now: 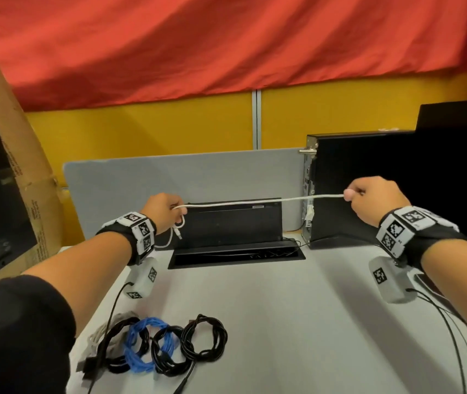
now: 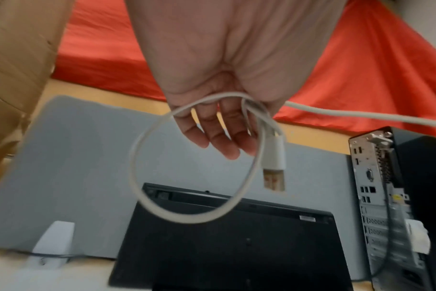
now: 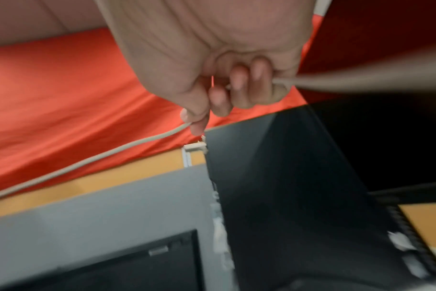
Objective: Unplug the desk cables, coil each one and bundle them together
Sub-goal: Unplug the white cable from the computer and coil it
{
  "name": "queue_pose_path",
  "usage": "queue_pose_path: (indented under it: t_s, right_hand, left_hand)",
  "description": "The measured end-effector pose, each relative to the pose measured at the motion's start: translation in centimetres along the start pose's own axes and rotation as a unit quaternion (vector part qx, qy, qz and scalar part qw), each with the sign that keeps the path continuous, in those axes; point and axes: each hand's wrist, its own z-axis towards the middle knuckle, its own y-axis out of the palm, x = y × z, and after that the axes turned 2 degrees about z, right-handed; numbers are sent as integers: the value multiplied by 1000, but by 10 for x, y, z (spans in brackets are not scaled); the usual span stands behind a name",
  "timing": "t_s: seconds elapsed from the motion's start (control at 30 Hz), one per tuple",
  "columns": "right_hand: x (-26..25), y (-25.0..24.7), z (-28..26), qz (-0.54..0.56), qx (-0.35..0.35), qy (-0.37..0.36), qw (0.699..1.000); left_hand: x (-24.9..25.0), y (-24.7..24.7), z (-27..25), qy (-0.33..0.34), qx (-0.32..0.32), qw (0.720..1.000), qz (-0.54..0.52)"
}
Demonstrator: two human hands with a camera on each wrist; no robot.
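Note:
A white USB cable (image 1: 255, 202) is stretched taut between both hands above the desk. My left hand (image 1: 163, 211) grips one end, where a loop (image 2: 162, 171) hangs from its fingers with the USB plug (image 2: 274, 173) dangling beside it. My right hand (image 1: 369, 199) pinches the cable between thumb and forefinger, and the cable (image 3: 87, 165) runs on through its curled fingers. Several coiled cables, black (image 1: 204, 338), blue (image 1: 147, 346) and grey (image 1: 98, 336), lie together at the desk's front left.
A black flip-up cable box (image 1: 232, 223) stands open at the desk's back, in front of a grey divider (image 1: 169, 177). A black computer tower (image 1: 363, 180) stands at back right. A cardboard box (image 1: 7, 155) leans at left. Thin black leads (image 1: 454, 331) trail from my wrist cameras.

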Motion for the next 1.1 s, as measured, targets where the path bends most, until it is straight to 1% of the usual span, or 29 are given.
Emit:
queue_pose_path:
  t_s: [0.07, 0.1, 0.17, 0.23, 0.27, 0.3, 0.33, 0.4, 0.43, 0.5, 0.53, 0.57, 0.63, 0.67, 0.73, 0.77, 0.8, 0.87, 0.93, 1.03, 1.1]
  right_hand:
    - [9, 8, -6, -10, -27, 24, 999]
    - [9, 13, -11, -24, -56, 33, 998]
    - [-1, 24, -22, -45, -141, 34, 988]
    - [-22, 30, -35, -79, -233, -3, 969]
    - [-35, 30, -42, -92, -252, -34, 963]
    - [-51, 29, -48, -94, -248, -68, 962]
    - [-66, 28, -53, -55, -233, -91, 967]
    - [-92, 26, -63, 73, -193, -135, 969]
    - [-105, 26, -67, 121, -184, -159, 962]
    - [-125, 27, -70, 146, -191, -205, 949]
    - [-130, 28, -71, 143, -178, -220, 948]
    - [-133, 28, -72, 130, -150, -227, 953]
    - [-131, 24, -70, 65, -86, -243, 964]
    - [-129, 22, -69, 14, -77, -256, 964]
    - [-125, 19, -67, -65, -100, -275, 954]
    - [-123, 18, -67, -69, -116, -269, 954]
    - [-120, 17, -67, -41, -132, -251, 958]
    - [-113, 16, -66, 64, -143, -194, 968]
    - [-105, 17, -64, 125, -148, -155, 969]
    - [-96, 19, -66, 191, -163, -137, 958]
    - [-95, 19, -68, 209, -158, -161, 952]
  left_hand:
    - [1, -6, -5, -11, -3, 999, -36]
    - [6, -7, -7, -10, -2, 999, -50]
    - [22, -6, -12, 2, 5, 998, -64]
    - [44, -3, -16, 25, -1, 997, -75]
    - [55, 0, -18, 39, -10, 996, -79]
    - [67, 3, -21, 54, -20, 995, -79]
    - [77, 6, -24, 67, -30, 994, -77]
    - [98, 13, -30, 96, -47, 992, -70]
    - [107, 16, -33, 111, -52, 990, -69]
    - [121, 20, -39, 143, -52, 986, -73]
    - [126, 22, -41, 158, -51, 983, -74]
    - [129, 23, -43, 169, -52, 981, -78]
    - [131, 23, -46, 180, -62, 979, -80]
    - [131, 23, -47, 181, -69, 978, -76]
    - [130, 24, -50, 174, -85, 978, -77]
    - [129, 25, -51, 169, -91, 977, -87]
    - [128, 26, -52, 166, -97, 976, -102]
    - [125, 26, -52, 159, -110, 974, -119]
    - [120, 24, -51, 152, -124, 971, -137]
    - [114, 25, -52, 133, -128, 961, -206]
    - [114, 26, -53, 129, -119, 954, -243]
